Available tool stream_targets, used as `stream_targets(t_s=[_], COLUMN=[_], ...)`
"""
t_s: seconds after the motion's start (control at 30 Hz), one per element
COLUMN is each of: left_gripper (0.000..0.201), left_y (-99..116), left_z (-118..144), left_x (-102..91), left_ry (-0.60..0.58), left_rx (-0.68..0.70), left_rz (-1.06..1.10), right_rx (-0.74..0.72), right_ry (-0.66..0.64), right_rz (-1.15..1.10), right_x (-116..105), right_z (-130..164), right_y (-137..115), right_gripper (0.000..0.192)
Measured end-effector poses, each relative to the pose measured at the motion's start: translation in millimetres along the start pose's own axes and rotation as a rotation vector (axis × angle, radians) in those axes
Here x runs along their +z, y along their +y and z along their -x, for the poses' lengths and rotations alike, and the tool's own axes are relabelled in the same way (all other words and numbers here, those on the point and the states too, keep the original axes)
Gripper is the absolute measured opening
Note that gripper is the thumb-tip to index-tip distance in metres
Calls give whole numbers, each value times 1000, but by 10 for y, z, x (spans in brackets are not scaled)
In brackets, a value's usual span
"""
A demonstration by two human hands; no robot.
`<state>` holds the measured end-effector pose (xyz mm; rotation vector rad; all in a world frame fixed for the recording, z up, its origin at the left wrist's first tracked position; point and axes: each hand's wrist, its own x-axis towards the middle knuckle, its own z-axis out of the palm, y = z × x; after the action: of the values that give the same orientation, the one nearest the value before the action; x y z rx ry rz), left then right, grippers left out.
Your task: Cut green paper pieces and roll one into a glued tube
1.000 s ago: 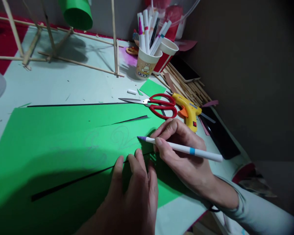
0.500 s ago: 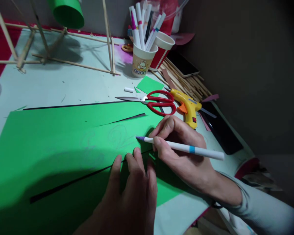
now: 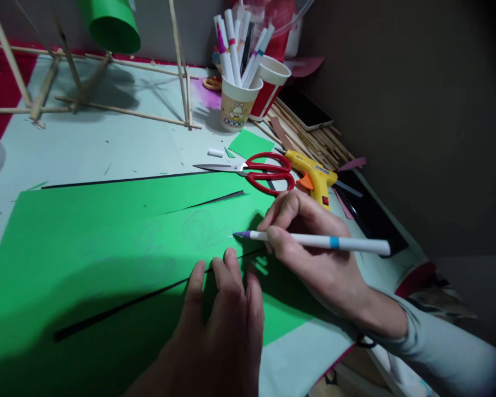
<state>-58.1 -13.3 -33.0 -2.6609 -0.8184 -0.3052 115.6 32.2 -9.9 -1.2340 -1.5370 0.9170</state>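
A large green paper sheet (image 3: 86,231) lies on the table with long cuts through it and faint curly pen lines near its middle. My left hand (image 3: 219,325) rests flat on the sheet, fingers spread, pressing it down beside one cut. My right hand (image 3: 314,253) grips a white marker (image 3: 334,242) with a blue band; its purple tip touches the paper just right of the faint lines.
Red-handled scissors (image 3: 268,171) and a yellow glue gun (image 3: 314,179) lie just beyond my right hand. Two paper cups (image 3: 248,96), one holding markers, stand behind. A wooden stick frame (image 3: 107,105) fills the back left. Loose sticks (image 3: 310,138) and a phone (image 3: 306,113) lie at the right edge.
The marker has tilted flatter, its rear end lifting to the right. The tip stays near the faint lines. My left hand keeps its place on the sheet.
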Motion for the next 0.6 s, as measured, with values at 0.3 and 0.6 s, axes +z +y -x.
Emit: stream_targets(t_s=[0.3,0.6], left_gripper=[41,42], left_y=[10,-28], left_z=[13,30], left_x=[33,31], left_ry=[50,46], left_rx=[2,36], left_rz=[-74,-85], right_rx=[62,168], right_ry=[81,67], right_rz=[-289,-255], right_x=[-42,-11], right_z=[-43,-88], right_y=[85,36], right_gripper=[8,11])
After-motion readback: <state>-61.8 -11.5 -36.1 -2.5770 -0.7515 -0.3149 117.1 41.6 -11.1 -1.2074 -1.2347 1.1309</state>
